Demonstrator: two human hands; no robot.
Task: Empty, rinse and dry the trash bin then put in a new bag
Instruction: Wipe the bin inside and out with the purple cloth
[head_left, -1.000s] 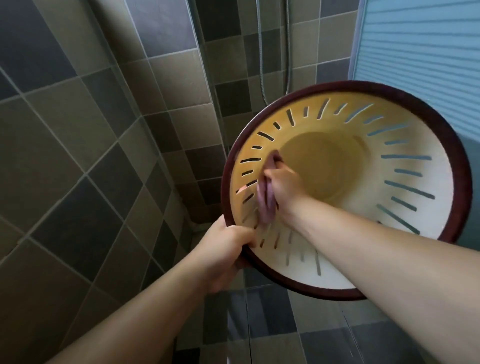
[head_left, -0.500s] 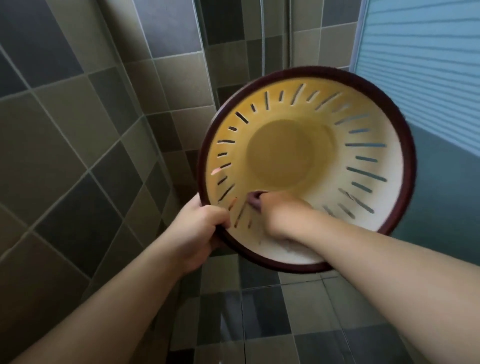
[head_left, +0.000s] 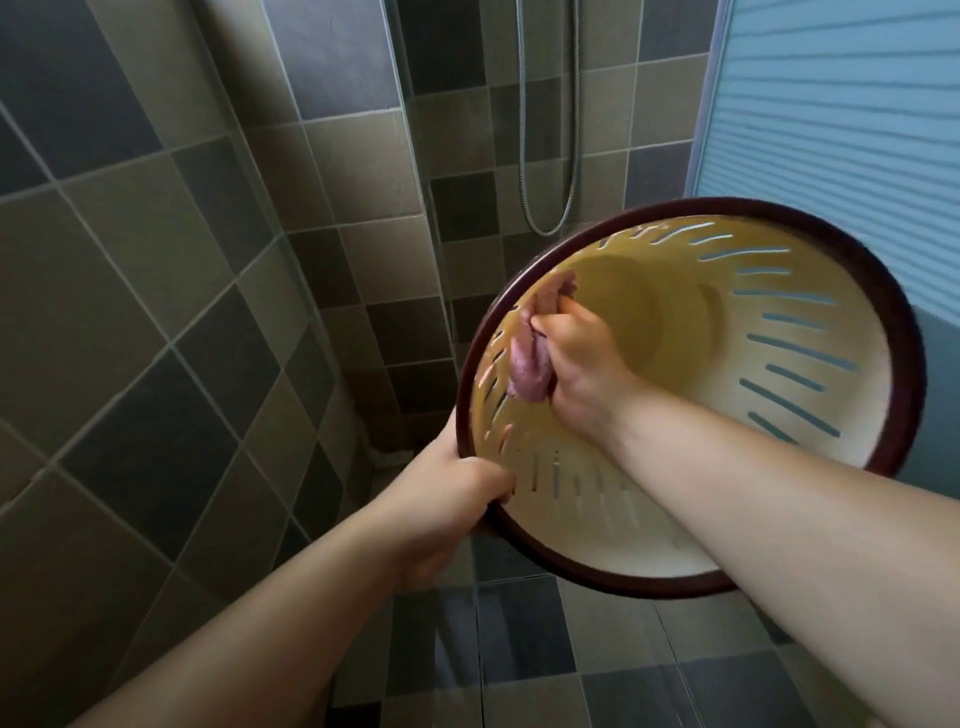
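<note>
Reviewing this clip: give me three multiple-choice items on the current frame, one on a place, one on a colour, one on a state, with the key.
1. Where is the cloth?
A. on the floor
B. inside the bin, against its wall
C. over the hose

2. What colour is the bin's rim?
A. dark red-brown
B. white
C. green

3. What is the left hand doing?
A. hanging free
B. pressing the wall tiles
C. gripping the bin's rim

Key: 1 B, the right hand holds the cloth to the slotted wall; 2 A, a dark ring edges the cream inside; 3 C, its fingers curl over the lower edge.
</note>
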